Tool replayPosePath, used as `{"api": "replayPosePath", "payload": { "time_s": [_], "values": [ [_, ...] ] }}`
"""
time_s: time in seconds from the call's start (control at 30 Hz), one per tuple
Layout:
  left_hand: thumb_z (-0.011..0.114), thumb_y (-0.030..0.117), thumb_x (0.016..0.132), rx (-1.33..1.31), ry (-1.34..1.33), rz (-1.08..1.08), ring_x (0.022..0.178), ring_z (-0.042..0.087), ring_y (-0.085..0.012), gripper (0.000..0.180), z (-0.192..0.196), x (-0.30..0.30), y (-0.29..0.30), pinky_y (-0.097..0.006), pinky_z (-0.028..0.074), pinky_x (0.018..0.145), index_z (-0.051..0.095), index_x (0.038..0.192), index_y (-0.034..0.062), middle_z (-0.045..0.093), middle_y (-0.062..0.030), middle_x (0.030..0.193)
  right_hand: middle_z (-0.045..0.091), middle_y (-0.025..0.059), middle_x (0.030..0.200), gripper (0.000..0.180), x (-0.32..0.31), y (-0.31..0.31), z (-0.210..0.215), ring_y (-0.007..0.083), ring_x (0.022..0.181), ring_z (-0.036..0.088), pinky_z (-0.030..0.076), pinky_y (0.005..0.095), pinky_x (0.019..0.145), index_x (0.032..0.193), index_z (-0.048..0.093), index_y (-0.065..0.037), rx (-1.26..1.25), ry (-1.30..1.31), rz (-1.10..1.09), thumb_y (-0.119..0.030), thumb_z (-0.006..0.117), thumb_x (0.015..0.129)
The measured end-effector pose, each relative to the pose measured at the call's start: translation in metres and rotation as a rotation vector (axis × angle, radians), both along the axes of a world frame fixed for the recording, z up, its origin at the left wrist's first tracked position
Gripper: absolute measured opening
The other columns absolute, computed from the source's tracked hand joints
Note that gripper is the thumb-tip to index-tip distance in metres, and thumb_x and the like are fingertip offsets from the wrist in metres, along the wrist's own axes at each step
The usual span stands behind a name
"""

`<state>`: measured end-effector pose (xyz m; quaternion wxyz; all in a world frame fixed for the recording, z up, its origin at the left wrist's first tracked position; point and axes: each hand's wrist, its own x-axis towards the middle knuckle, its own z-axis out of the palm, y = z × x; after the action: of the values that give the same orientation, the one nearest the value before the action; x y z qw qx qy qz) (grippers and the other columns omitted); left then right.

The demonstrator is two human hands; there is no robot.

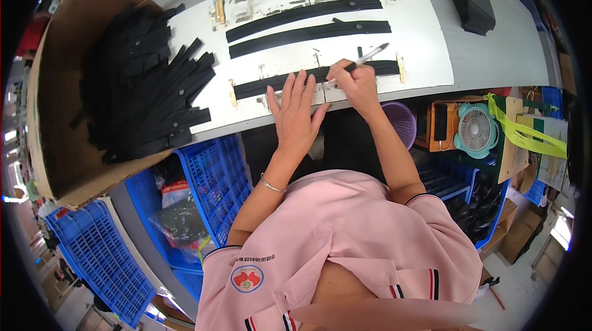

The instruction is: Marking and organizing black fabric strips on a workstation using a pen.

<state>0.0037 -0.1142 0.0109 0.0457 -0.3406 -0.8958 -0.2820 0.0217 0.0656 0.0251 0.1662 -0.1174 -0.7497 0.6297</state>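
Two hands show in my feed, apart from each other. I have the left hand laid flat, fingers spread and resting on the nearest black strip, which lies just at twelve o'clock of the palm on a white board. At two o'clock from it, I see the right hand closed around a pen; whether its tip touches the strip I cannot tell. Toward twelve o'clock, two more black strips lie roughly parallel. At nine o'clock, a heap of black strips reaches out of a cardboard box. The board lies on a grey surface.
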Motion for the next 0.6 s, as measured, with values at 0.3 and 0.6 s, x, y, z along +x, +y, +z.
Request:
{"api": "replayPosePath", "payload": {
  "time_s": [0.3, 0.6],
  "values": [
    [0.074, 0.032, 0.091, -0.002, 0.022, -0.021, 0.142, 0.042, -0.0319, 0.060, 0.002, 0.001, 0.003, -0.061, 0.013, 0.120, 0.056, 0.142, 0.0065, 0.051, -0.0121, 0.149, 0.063, 0.0001, 0.072, 0.026, 0.029, 0.079, -0.004, 0.0047, 0.063, 0.049, 0.038, 0.0216, 0.057, 0.085, 0.072, -0.001, 0.009, -0.013, -0.322, -0.015, 0.056, 0.100],
    [0.076, 0.021, 0.089, 0.246, -0.050, -0.108, 0.135, 0.050, -0.0320, 0.035, 0.014, 0.000, 0.063, -0.055, 0.023, 0.119, 0.070, 0.121, 0.0088, 0.063, -0.0091, 0.136, 0.064, 0.0021, 0.072, 0.027, 0.026, 0.078, -0.011, 0.0056, 0.064, 0.053, 0.041, 0.0238, 0.058, 0.085, 0.071, 0.003, 0.089, 0.010, -0.286, -0.015, 0.060, 0.102]
  ]
}}
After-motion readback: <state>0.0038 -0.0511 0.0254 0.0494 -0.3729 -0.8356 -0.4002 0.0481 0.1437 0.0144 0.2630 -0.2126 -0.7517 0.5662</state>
